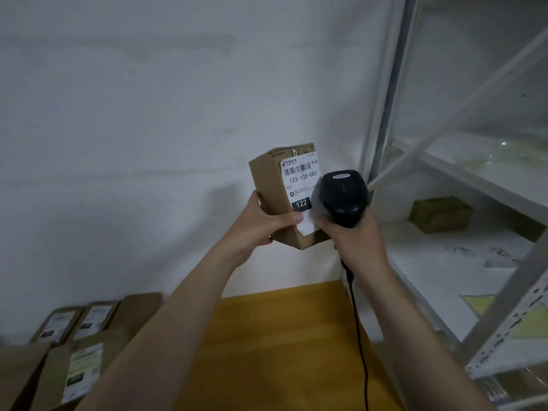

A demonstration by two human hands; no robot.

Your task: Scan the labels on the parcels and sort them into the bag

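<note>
My left hand point(261, 226) grips a small brown cardboard parcel point(271, 188), held up in front of the white wall, thumb across its lower front. Its white shipping label point(301, 185) faces me, with a barcode, "122-122-C07" and a black "122" patch. My right hand point(353, 241) holds a black handheld barcode scanner point(344, 197) by its grip, its head right beside the label's right edge and covering part of it. The scanner's black cable point(360, 336) hangs down along my right forearm. No bag is in view.
Several labelled brown parcels point(80, 345) lie at the lower left on the yellow-orange tabletop point(267, 345). A white metal shelf rack point(462, 203) stands on the right, with one brown box point(440, 213) and some papers on its shelf.
</note>
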